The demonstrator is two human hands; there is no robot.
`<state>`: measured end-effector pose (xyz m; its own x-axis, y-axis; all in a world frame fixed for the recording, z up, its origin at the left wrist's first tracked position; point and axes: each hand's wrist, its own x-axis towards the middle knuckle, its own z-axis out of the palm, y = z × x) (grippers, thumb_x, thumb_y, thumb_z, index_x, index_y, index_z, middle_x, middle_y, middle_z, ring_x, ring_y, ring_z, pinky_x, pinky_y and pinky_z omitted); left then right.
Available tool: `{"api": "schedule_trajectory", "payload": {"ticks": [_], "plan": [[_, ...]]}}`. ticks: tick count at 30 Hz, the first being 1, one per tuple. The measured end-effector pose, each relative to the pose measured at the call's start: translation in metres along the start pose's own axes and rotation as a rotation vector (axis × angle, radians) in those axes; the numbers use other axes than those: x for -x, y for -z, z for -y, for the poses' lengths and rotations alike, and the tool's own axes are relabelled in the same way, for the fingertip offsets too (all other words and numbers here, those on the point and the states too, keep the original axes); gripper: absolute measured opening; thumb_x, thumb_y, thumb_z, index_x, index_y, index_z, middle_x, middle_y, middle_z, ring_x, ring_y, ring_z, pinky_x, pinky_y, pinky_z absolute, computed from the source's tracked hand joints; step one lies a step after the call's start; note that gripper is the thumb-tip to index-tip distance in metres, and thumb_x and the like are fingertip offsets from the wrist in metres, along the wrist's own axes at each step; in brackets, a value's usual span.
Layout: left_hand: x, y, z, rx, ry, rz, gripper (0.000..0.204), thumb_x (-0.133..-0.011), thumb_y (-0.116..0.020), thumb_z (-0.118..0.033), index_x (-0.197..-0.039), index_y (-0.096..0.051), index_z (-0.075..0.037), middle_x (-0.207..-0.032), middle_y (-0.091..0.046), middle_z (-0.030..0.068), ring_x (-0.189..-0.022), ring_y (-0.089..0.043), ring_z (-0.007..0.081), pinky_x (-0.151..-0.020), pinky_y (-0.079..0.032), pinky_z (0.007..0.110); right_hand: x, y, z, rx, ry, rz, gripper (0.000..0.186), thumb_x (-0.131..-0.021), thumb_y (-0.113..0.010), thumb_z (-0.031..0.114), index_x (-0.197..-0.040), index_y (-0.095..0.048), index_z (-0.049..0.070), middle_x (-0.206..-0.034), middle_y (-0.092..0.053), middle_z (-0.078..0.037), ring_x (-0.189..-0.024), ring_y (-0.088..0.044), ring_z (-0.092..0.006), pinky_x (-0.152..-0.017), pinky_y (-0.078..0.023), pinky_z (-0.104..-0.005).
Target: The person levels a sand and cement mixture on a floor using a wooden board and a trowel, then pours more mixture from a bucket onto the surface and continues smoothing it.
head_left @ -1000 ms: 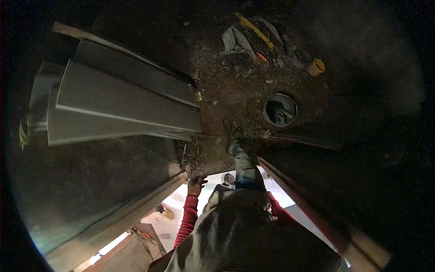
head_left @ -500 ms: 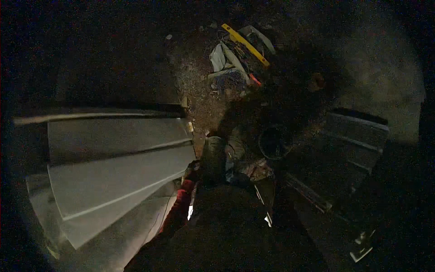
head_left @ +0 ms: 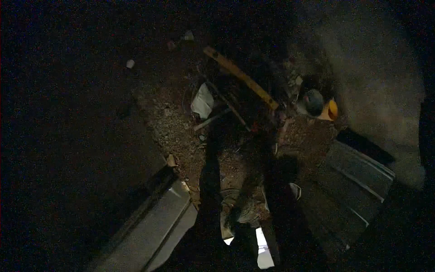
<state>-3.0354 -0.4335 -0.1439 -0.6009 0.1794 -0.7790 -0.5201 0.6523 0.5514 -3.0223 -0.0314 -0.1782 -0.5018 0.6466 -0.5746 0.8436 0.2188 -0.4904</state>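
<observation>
Neither of my hands can be made out in the dim light; dark shadow and the shapes of my lower body fill the bottom middle. Ahead of me on the rubble-strewn floor lies a long yellow level (head_left: pixel 240 77). Beside it are a crumpled pale sheet (head_left: pixel 202 100) and thin strips (head_left: pixel 232 110) among scattered debris. To the right, a grey pail (head_left: pixel 313 102) stands beside a yellow container (head_left: pixel 331 110). The rim of a larger bucket (head_left: pixel 297 191) shows faintly, mostly lost in shadow.
Long pale boards (head_left: pixel 166 221) lie at the lower left. Ribbed panels (head_left: pixel 362 174) are at the right, by a pale surface (head_left: pixel 362 81). A small white piece (head_left: pixel 130 64) lies in the dimness at the upper left. Bright gaps show at the bottom middle.
The view has darkened and swung toward the rubble ahead; the boards have shifted down in the picture. My left hand and red sleeve, visible earlier, no longer show.
</observation>
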Motion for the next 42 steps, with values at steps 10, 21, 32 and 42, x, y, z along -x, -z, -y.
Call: {"api": "schedule_trajectory", "payload": {"ticks": [10, 21, 32, 42], "plan": [[-0.17, 0.058, -0.019, -0.142, 0.04, -0.134, 0.037, -0.098, -0.056, -0.026, -0.128, -0.06, -0.005, -0.111, -0.068, 0.0146, -0.09, -0.067, 0.0272, -0.074, -0.053, 0.037, -0.215, -0.107, 0.022, 0.065, -0.041, -0.221, 0.028, -0.087, -0.065, 0.012, -0.114, -0.063, 0.005, -0.108, -0.066, -0.014, -0.094, -0.064, -0.0254, -0.085, -0.052, -0.0388], [-0.179, 0.09, -0.074, -0.349, 0.04, -0.135, 0.038, -0.097, -0.056, -0.026, -0.129, -0.06, -0.005, -0.109, -0.068, 0.0149, -0.089, -0.067, 0.027, -0.074, -0.053, 0.037, -0.027, -0.084, -0.022, -0.194, -0.169, -0.526, 0.034, -0.088, -0.064, 0.01, -0.121, -0.061, 0.003, -0.116, -0.064, -0.014, -0.1, -0.063, -0.0255, -0.09, -0.051, -0.0387], [-0.214, 0.113, -0.104, -0.583, -0.089, -0.15, 0.038, -0.097, -0.057, -0.025, -0.129, -0.06, -0.005, -0.107, -0.068, 0.0152, -0.087, -0.067, 0.0268, -0.074, -0.052, 0.038, 0.215, -0.123, -0.083, -0.343, -0.592, -0.773, 0.039, -0.09, -0.063, 0.007, -0.128, -0.058, 0.002, -0.123, -0.063, -0.014, -0.107, -0.062, -0.0256, -0.095, -0.05, -0.0386], [-0.178, 0.104, -0.172, -0.813, -0.297, -0.081, 0.039, -0.096, -0.058, -0.024, -0.13, -0.06, -0.005, -0.105, -0.068, 0.0154, -0.086, -0.067, 0.0266, -0.074, -0.052, 0.038, 0.389, -0.069, -0.062, -0.442, -0.811, -0.658, 0.031, -0.093, -0.058, 0.004, -0.124, -0.058, -0.003, -0.137, -0.053, -0.017, -0.123, -0.053, -0.0273, -0.103, -0.043, -0.0429]]}}
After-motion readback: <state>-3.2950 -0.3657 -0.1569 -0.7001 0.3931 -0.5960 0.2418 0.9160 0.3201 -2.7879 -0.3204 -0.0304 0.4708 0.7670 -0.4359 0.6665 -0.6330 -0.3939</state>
